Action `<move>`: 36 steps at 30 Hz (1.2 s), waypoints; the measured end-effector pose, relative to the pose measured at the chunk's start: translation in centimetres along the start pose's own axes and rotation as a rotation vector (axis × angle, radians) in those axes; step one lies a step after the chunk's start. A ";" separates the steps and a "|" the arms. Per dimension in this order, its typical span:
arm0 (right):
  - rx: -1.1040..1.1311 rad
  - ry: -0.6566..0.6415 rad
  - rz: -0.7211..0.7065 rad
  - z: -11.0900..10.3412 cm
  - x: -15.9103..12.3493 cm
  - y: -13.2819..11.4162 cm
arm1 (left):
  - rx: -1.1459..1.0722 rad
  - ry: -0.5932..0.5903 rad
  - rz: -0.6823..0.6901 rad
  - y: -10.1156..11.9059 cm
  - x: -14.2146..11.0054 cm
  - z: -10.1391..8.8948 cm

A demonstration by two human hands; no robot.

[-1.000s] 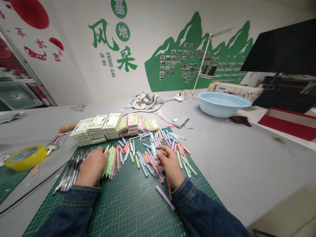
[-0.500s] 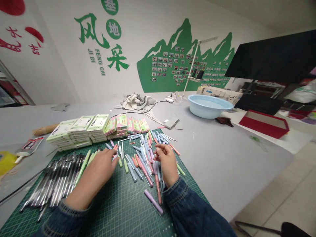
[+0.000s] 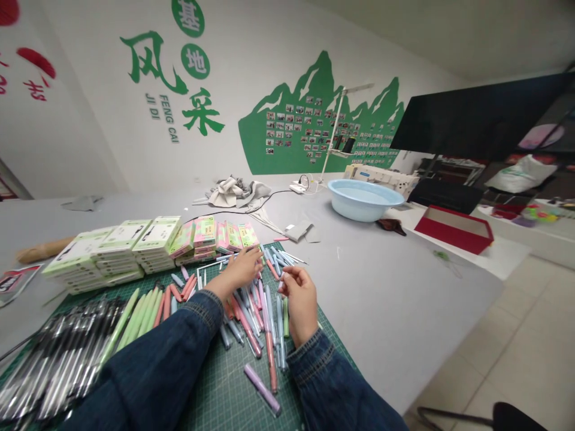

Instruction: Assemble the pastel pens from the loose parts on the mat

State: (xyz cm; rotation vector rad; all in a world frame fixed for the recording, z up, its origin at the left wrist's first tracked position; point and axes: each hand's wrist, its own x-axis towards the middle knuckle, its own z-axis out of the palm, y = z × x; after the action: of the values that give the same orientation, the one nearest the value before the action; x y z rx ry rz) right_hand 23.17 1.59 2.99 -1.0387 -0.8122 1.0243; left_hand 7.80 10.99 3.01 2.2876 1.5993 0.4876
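Observation:
My left hand (image 3: 242, 268) reaches over the far side of a loose pile of pastel pen parts (image 3: 249, 323). Its fingers are bent down together at the pens, and what they grip is hidden. Just right of the pile, my right hand (image 3: 302, 299) is raised with thumb and fingers pinched on a small lilac pen part (image 3: 282, 282). Beneath my left forearm lies a row of green pens (image 3: 141, 312), with several coral ones (image 3: 167, 301) beside it. A lilac pen (image 3: 262, 389) lies apart, nearer to me.
Many black-and-clear pens (image 3: 58, 353) cover the left of the green cutting mat (image 3: 220, 401). Stacked white boxes (image 3: 121, 239) and pink-green boxes (image 3: 205, 232) line its far edge. Farther back are grey cloth (image 3: 233, 193), a blue basin (image 3: 366, 200) and a red box (image 3: 453, 230).
My left hand has moved right, from beside the green pens to the far part of the pile. My right hand stays pinched near the pile's right side. The view has shifted to the right.

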 end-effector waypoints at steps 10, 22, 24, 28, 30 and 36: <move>0.080 -0.011 0.069 0.4 -0.5 -0.9 | 0.110 -0.146 0.050 -2.3 -1.6 -0.8; 0.062 -0.008 0.074 0.3 -0.4 -0.8 | 0.207 -0.015 0.295 -2.3 2.0 -0.4; 0.058 -0.012 0.071 0.3 -0.3 -0.6 | 0.211 -0.015 0.332 -2.4 1.9 -0.5; 0.024 -0.022 0.072 0.4 -0.4 -0.5 | 0.212 -0.010 0.396 -2.6 1.3 -1.1; 0.012 -0.026 0.068 0.4 -0.4 -0.4 | 0.203 0.005 0.413 -2.6 1.0 -1.3; -0.151 -0.049 -0.020 0.2 -0.2 -0.1 | 0.120 0.099 0.421 -1.6 -1.2 -3.5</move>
State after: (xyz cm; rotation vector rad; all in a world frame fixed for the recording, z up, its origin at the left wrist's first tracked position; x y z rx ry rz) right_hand 22.98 1.47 3.15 -1.1348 -0.9497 0.9855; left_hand 4.54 10.57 5.33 2.7436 1.2101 0.6242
